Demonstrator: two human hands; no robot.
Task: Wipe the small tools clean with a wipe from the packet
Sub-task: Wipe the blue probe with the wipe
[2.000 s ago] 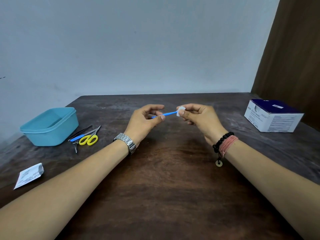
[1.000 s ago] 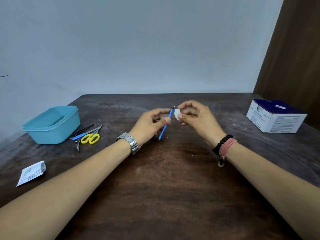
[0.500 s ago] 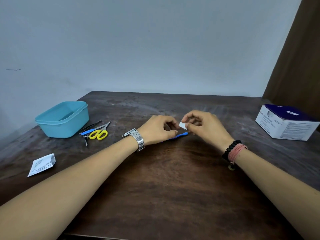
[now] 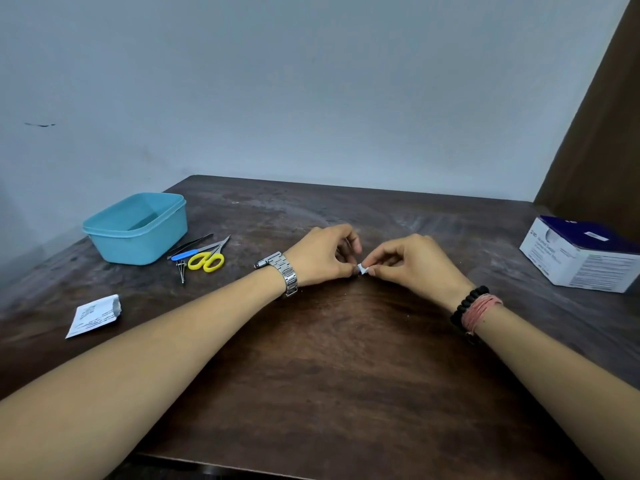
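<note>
My right hand (image 4: pixel 412 265) pinches a small folded white wipe (image 4: pixel 363 269) between thumb and forefinger, low over the table. My left hand (image 4: pixel 322 258) is curled shut right beside it, thumb tip touching the wipe. The thin blue tool it was gripping is hidden inside the fist. Further left lie the other small tools: yellow-handled scissors (image 4: pixel 206 261), a blue-handled tool (image 4: pixel 185 255), black tweezers (image 4: pixel 192 243) and a small metal clipper (image 4: pixel 181 270). The torn white wipe packet (image 4: pixel 93 315) lies at the near left.
A teal plastic tub (image 4: pixel 135 230) stands at the back left, just behind the tools. A white and dark blue box (image 4: pixel 581 258) sits at the right edge. The dark wooden table (image 4: pixel 329 375) meets a wall behind and a brown panel at the right.
Both hands have dropped from mid-air to the table surface. The blue tool swung from level to upright, then went down and out of sight under my left hand.
</note>
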